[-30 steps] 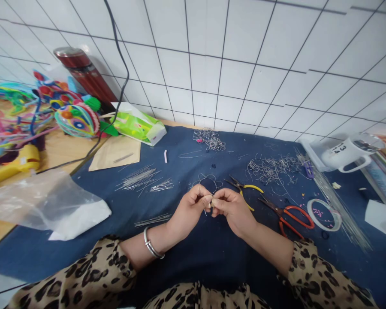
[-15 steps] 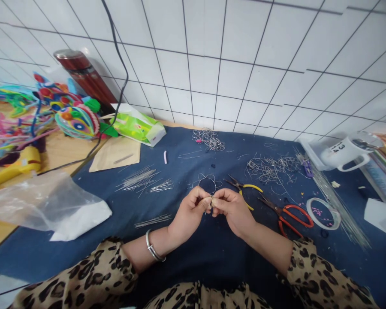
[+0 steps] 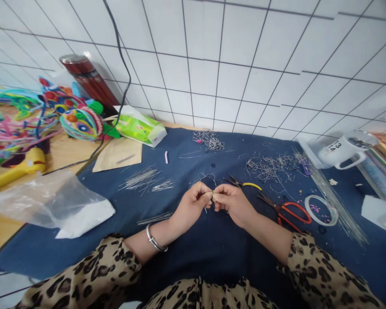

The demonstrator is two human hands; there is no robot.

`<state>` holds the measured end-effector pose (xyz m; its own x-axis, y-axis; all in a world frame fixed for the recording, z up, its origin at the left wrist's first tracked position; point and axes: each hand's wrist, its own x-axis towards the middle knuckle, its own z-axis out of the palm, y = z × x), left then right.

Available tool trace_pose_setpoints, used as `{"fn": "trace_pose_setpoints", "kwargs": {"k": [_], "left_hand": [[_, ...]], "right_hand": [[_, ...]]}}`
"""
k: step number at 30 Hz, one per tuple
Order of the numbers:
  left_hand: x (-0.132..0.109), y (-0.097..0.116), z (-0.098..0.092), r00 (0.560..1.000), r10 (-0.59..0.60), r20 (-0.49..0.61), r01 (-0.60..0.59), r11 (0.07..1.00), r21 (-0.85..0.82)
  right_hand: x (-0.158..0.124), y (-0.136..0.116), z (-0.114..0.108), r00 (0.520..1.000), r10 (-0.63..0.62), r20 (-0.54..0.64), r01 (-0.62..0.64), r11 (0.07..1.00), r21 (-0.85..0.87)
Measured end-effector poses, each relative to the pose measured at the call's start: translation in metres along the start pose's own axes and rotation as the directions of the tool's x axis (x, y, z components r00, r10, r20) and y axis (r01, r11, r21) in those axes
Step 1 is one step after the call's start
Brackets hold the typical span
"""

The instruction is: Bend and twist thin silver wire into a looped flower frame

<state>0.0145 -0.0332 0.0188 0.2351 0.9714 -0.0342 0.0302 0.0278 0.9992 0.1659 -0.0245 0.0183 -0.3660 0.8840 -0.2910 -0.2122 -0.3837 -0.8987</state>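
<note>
My left hand (image 3: 193,206) and my right hand (image 3: 233,204) meet at the middle of the dark blue cloth (image 3: 193,257), fingertips pinched together on a thin bent wire (image 3: 207,175). Beyond the fingers the wire rises in a rounded loop; short ends poke out below them. The pinched spot itself is covered by thumbs and forefingers. Just past my right hand lie yellow-handled pliers (image 3: 251,186), partly hidden by it. Red-handled scissors (image 3: 296,212) rest further right. Left of my left hand are straight wire pieces (image 3: 141,178) and a smaller bundle (image 3: 154,218).
Tangled wire heaps (image 3: 270,166) lie at the back. At right are a tape ring (image 3: 321,210) with pink bits inside, long wires (image 3: 344,214) and a white mug (image 3: 339,152). A plastic bag (image 3: 51,204), glue gun (image 3: 22,167), green packet (image 3: 138,126) and red flask (image 3: 90,81) stand left.
Both hands have shifted slightly up and still pinch the wire, covering more of its loop and of the pliers. The whole view has moved a little.
</note>
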Motion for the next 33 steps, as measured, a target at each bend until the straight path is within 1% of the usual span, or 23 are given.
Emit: {"fn": "trace_pose_setpoints", "kwargs": {"k": [3,7,10,12,16,19,21,24,28,30,33], "left_hand": [[0.004,0.002,-0.007,0.997,0.012,0.080,-0.015,0.999,0.031],[0.005,0.003,-0.015,0.990,0.066,0.125,-0.085,0.985,0.152],[0.004,0.001,-0.019,0.982,0.097,0.161,-0.131,0.966,0.222],[0.004,0.000,-0.020,0.982,0.115,0.153,-0.150,0.959,0.241],[0.003,0.000,-0.020,0.984,0.149,0.100,-0.167,0.965,0.201],[0.000,0.001,-0.018,0.986,0.156,0.065,-0.165,0.974,0.153],[-0.003,0.002,-0.015,0.987,0.145,0.062,-0.152,0.981,0.122],[-0.008,0.001,-0.011,0.988,0.131,0.083,-0.138,0.987,0.080],[-0.012,-0.002,-0.007,0.984,0.112,0.137,-0.121,0.991,0.052],[-0.012,-0.002,-0.007,0.981,0.100,0.165,-0.113,0.991,0.073],[-0.012,-0.002,-0.010,0.972,0.079,0.221,-0.113,0.983,0.147]], "right_hand": [[0.000,-0.002,-0.004,0.998,-0.059,0.002,0.058,0.989,-0.139],[-0.004,-0.002,-0.003,0.988,-0.154,-0.007,0.145,0.944,-0.297],[-0.006,-0.003,-0.002,0.987,-0.164,0.006,0.153,0.910,-0.386],[-0.006,-0.005,-0.002,0.988,-0.155,0.026,0.152,0.892,-0.426],[-0.006,-0.007,-0.005,0.981,-0.196,-0.016,0.165,0.867,-0.470],[-0.012,-0.004,-0.005,0.981,-0.192,-0.024,0.156,0.857,-0.491],[-0.019,0.000,-0.003,0.982,-0.186,-0.019,0.150,0.849,-0.507],[-0.030,0.006,0.000,0.982,-0.189,-0.008,0.156,0.833,-0.532],[-0.037,0.014,0.001,0.971,-0.238,-0.013,0.188,0.796,-0.576],[-0.038,0.017,0.001,0.963,-0.271,-0.010,0.210,0.768,-0.605],[-0.040,0.018,0.002,0.944,-0.329,0.013,0.256,0.709,-0.657]]}}
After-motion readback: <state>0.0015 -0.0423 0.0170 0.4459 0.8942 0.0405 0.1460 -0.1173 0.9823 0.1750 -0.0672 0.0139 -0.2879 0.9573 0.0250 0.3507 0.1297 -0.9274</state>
